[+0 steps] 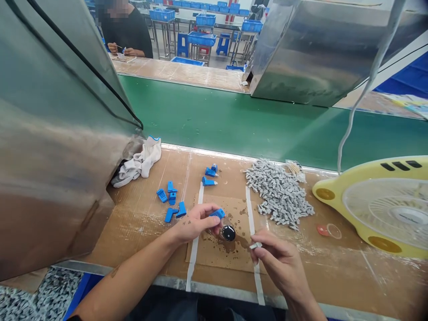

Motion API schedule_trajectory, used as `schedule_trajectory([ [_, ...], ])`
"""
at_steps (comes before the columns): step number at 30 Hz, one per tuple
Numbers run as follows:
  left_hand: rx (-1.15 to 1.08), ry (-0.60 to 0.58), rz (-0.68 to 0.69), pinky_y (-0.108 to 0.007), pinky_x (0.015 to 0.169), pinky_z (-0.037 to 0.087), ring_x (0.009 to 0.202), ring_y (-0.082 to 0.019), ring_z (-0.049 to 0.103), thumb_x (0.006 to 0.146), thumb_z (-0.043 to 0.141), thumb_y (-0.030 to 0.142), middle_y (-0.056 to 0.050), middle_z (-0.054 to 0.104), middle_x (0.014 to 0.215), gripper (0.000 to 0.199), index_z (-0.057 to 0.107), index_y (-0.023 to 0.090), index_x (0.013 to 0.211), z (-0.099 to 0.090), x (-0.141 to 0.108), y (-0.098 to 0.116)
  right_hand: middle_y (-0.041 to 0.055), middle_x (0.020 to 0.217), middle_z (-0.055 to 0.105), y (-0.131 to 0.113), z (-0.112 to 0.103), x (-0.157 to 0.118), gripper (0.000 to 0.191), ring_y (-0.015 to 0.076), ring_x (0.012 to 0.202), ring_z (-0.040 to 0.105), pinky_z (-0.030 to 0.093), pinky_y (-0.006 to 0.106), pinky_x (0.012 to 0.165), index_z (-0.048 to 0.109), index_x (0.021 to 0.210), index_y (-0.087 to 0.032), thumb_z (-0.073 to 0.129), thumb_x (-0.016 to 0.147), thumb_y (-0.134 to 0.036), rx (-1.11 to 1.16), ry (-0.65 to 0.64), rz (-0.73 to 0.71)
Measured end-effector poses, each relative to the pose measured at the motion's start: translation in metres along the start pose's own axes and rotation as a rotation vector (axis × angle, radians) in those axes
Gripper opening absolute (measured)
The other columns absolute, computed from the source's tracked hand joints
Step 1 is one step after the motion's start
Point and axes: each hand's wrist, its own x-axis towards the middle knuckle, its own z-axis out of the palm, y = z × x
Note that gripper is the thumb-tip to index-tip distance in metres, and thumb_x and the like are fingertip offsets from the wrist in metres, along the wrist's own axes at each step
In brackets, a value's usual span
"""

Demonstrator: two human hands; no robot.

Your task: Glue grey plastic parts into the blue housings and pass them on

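Between the thumb and fingers of my left hand [200, 223] is a small blue plastic part [218, 213]. My right hand [279, 263] pinches a small light-grey piece [256, 245], apart from the blue one. A small round pot of dark liquid [228, 232] sits on the cardboard sheet [214, 263], just below my left fingertips. Dark wet spots mark the cardboard around it. Loose blue parts [171, 198] lie left of my left hand, and a few more blue parts [209, 181] are beyond it, some with a pale tip.
A heap of small grey pieces [281, 191] lies at the right, before a yellow fan [384, 205]. Cotton gloves [143, 158] rest by the metal housing [67, 133]. Past the green belt [214, 116], a co-worker [129, 31] sits holding small items. A white cable [354, 107] hangs at right.
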Motion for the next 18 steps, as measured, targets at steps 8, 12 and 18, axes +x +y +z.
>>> schedule_trajectory([
  [8, 0.057, -0.007, -0.053, -0.027, 0.067, 0.048, 0.07, -0.015, 0.059, 0.082, 0.074, 0.04, -0.006, 0.064, 0.081, 0.034, 0.063, 0.012, 0.095, 0.006, -0.002, 0.009, 0.002, 0.077, 0.064, -0.008, 0.003, 0.008, 0.01, 0.0146, 0.062, 0.06, 0.051, 0.026, 0.054, 0.077, 0.095, -0.026, 0.075, 0.085, -0.027, 0.021, 0.003, 0.07],
  [12, 0.057, -0.043, -0.034, -0.025, 0.065, 0.044, 0.065, -0.013, 0.055, 0.083, 0.07, 0.035, -0.003, 0.06, 0.073, 0.028, 0.063, 0.012, 0.097, 0.002, -0.003, 0.005, 0.0008, 0.069, 0.068, -0.015, 0.004, 0.01, 0.015, 0.0152, 0.061, 0.064, 0.052, 0.027, 0.059, 0.078, 0.102, -0.028, 0.066, 0.093, -0.023, -0.185, -0.029, -0.07],
  [18, -0.122, -0.068, -0.089, -0.02, 0.053, 0.034, 0.052, -0.007, 0.042, 0.079, 0.074, 0.031, 0.007, 0.048, 0.062, 0.036, 0.049, 0.02, 0.102, 0.003, -0.005, 0.002, -0.002, 0.064, 0.071, -0.032, 0.003, 0.021, 0.009, 0.013, 0.055, 0.066, 0.05, 0.023, 0.057, 0.077, 0.092, -0.024, 0.067, 0.092, -0.023, -0.625, -0.13, -0.205],
])
